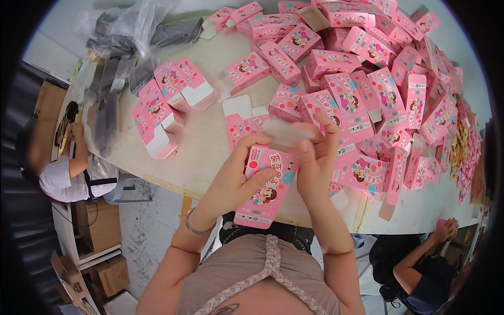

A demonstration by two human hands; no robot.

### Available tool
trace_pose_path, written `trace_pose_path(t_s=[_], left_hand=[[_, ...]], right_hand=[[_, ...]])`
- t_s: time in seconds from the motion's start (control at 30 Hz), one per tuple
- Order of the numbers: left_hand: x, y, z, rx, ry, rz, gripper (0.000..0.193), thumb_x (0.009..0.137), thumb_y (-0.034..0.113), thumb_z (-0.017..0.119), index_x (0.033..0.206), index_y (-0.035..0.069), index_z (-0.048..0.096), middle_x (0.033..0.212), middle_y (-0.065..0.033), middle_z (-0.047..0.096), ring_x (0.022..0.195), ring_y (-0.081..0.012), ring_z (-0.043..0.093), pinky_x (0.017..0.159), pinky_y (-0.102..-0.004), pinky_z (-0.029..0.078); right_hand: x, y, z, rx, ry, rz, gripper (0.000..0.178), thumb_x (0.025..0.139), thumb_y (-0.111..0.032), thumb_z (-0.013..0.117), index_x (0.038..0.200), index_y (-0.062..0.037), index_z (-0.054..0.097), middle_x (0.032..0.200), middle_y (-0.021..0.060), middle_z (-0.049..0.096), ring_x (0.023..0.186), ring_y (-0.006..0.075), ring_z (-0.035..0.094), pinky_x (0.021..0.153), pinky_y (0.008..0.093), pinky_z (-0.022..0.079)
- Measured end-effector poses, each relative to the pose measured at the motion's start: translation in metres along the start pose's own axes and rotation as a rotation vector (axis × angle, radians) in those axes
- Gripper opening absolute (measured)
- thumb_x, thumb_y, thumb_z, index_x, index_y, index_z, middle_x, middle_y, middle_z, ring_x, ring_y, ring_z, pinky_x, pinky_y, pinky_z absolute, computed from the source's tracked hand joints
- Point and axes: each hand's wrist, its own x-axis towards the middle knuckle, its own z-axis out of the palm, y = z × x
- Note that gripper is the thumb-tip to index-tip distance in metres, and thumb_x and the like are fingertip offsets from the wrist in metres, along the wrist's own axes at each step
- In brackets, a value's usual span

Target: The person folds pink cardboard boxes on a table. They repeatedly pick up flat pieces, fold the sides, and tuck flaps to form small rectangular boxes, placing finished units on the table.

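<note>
Head view: the left hand (237, 176) grips a glossy pink cardboard carton (265, 188), thumb pressed on its face. The right hand (316, 152) pinches a translucent packet (286, 131) above the carton's top; beyond lies a heap of matching cartons (367, 68) on the pale counter (205, 142).

A packing workshop: heaps of pink cartons (367, 68) cover a worktable (205, 152).

Left hand (231, 176) gripping pink box (265, 186), right hand (315, 152) at its clear top flap, heap of pink boxes (367, 68) on table (205, 142), flat stacks (163, 110) left
</note>
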Motion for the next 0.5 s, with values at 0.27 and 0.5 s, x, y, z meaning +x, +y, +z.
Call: trace_pose_path(t_s=[0.27,0.5], left_hand=[[-0.004,-0.007,0.001,-0.183,0.056,0.162,0.061,0.079,0.014,0.073,0.128,0.005,0.037,0.135,-0.0164,0.041,0.115,-0.0209,0.049,0.09,-0.0341,0.045],[-0.009,-0.014,-0.014,-0.026,-0.008,0.205,0.058,0.078,0.014,0.074,0.126,0.009,0.041,0.139,-0.0117,0.037,0.116,-0.0194,0.048,0.087,-0.0298,0.046]], right_hand=[[0.003,-0.019,-0.006,-0.089,-0.194,0.167,0.021,0.083,0.0,0.065,0.104,-0.0006,0.066,0.11,0.0095,0.059,0.101,0.0155,0.058,0.08,0.0259,0.049],[-0.006,-0.035,-0.016,-0.375,-0.46,0.138,0.036,0.08,-0.001,0.069,0.116,-0.0046,0.063,0.125,0.0165,0.054,0.105,0.0187,0.058,0.085,0.0296,0.049]])
